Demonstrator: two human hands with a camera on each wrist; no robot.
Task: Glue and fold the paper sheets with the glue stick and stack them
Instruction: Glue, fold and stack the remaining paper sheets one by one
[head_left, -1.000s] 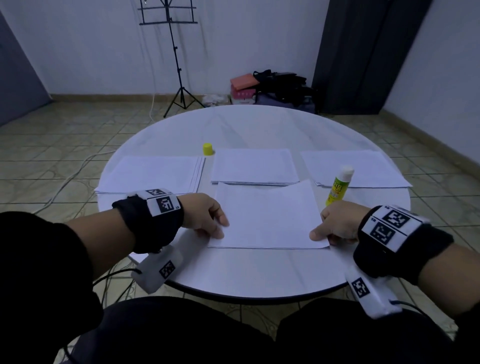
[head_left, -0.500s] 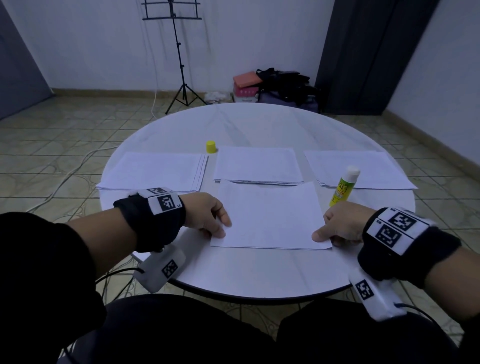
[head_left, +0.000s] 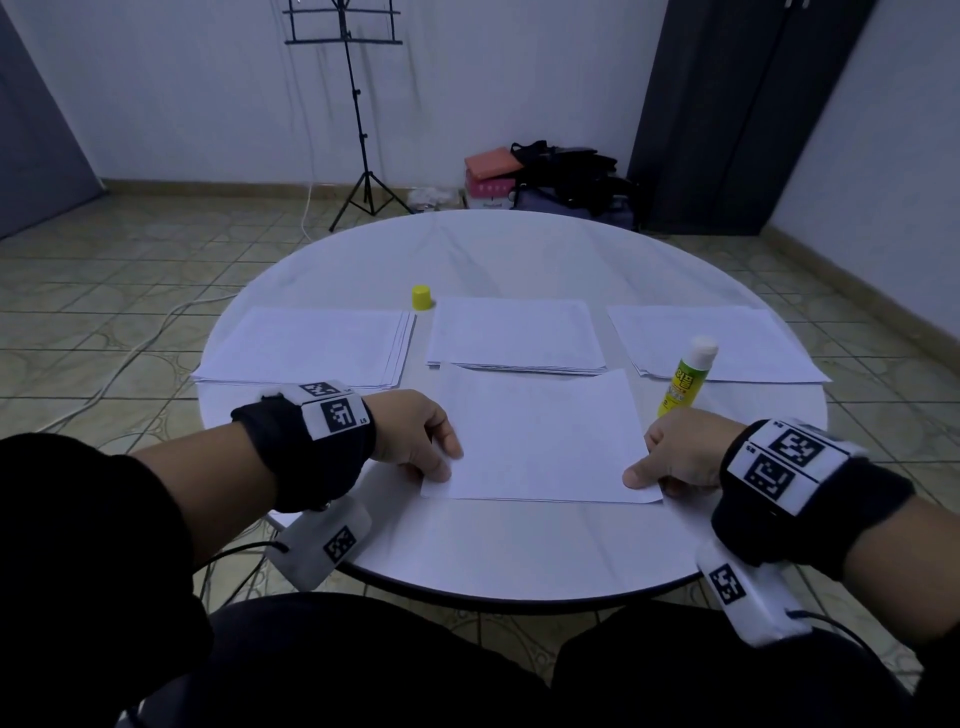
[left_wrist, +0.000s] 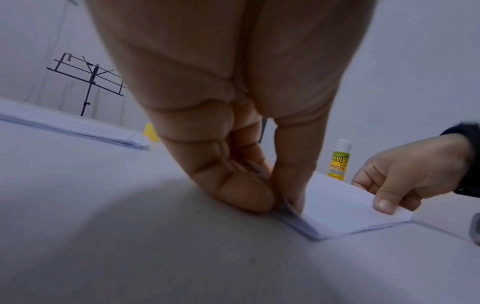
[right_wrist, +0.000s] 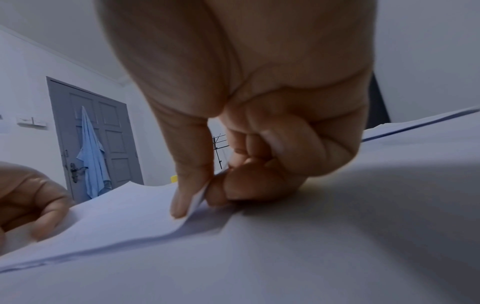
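Left hand: the left hand (head_left: 415, 436) pinches the near left corner of the paper sheet (head_left: 540, 436), thumb on top and curled fingers beneath; in the left wrist view the corner sits between thumb and fingertip (left_wrist: 246, 197), lifted slightly off the table
Right hand: the right hand (head_left: 675, 452) pinches the near right corner of the same sheet, thumb (right_wrist: 192, 185) on top and bent fingers under the edge, which curls up a little from the table
Paper sheet: lies near the middle of the round white table (head_left: 519, 551), between the two hands, its far edge touching or just overlapping the middle stack
Left stack (head_left: 306, 345): on the table's left side, far of the left hand, several sheets with edges fanned at its right side
Middle stack (head_left: 514, 332): directly far of the held sheet
Right stack (head_left: 717, 340): on the right side of the table, far of the right hand
Glue stick (head_left: 685, 376): stands upright and uncapped, white tip up, just far of the right hand, at the near left corner of the right stack
Yellow cap (head_left: 422, 297): stands on the table between the far corners of the left and middle stacks, well apart from the glue stick
Background: a black music stand (head_left: 358, 119) on the tiled floor beyond the table, bags and boxes (head_left: 540, 176) by the far wall
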